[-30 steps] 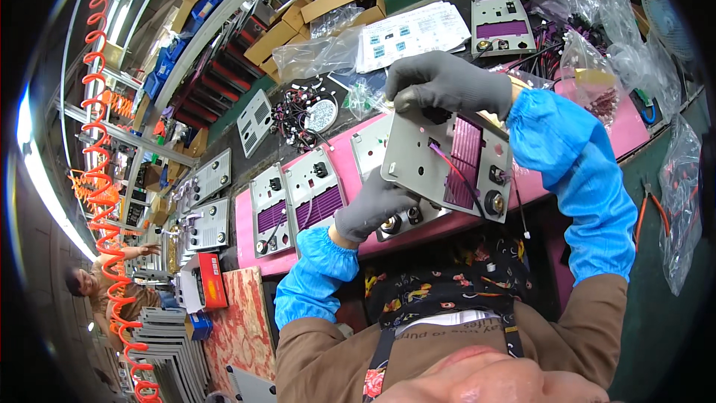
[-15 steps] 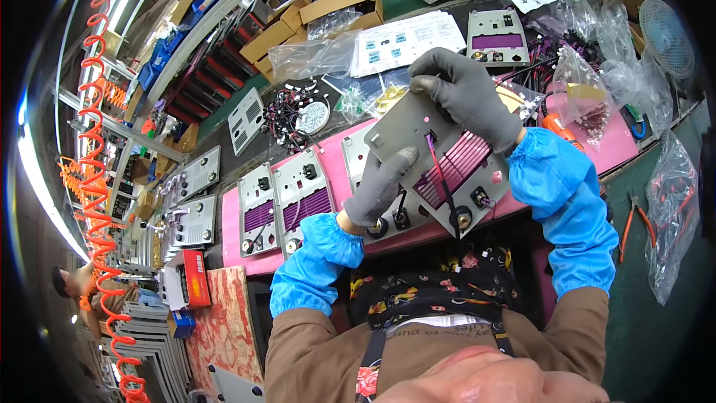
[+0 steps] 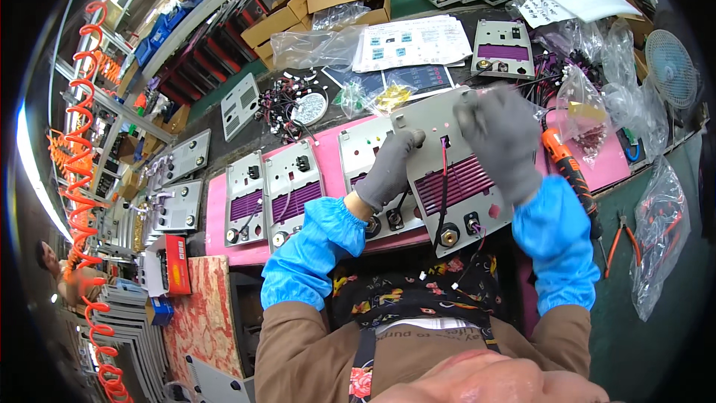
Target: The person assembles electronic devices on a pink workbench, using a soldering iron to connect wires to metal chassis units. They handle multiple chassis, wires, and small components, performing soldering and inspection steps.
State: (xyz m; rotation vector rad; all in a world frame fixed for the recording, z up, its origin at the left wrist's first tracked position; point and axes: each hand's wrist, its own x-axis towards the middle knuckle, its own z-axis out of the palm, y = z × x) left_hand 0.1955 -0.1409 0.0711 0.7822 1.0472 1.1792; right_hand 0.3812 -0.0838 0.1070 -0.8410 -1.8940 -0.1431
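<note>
My gloved left hand (image 3: 388, 168) grips the left edge of a grey metal panel (image 3: 426, 130), its thumb lying on the panel's face. The panel is held tilted above the pink mat (image 3: 328, 155). It has a slotted purple section, a round brass-coloured fitting, a small black switch with wires, and a red and black lead running down from a hole. My gloved right hand (image 3: 503, 145) is over the panel's upper right and blurred by motion; whether it holds anything cannot be seen. Similar panels (image 3: 292, 183) lie on the mat to the left, one partly behind my left hand.
Beyond the mat lie a tangle of wires (image 3: 283, 108), a roundish tray of small parts (image 3: 309, 109), printed sheets (image 3: 410, 43) and another panel (image 3: 503, 48). On the right are an orange-black power screwdriver (image 3: 570, 164), red-handled pliers (image 3: 623, 242), plastic bags (image 3: 660, 231) and a fan (image 3: 671, 63).
The panel has come down and turned more upright. My right hand has moved lower and to the right, off the top edge. My left hand has shifted slightly up the panel's side.
</note>
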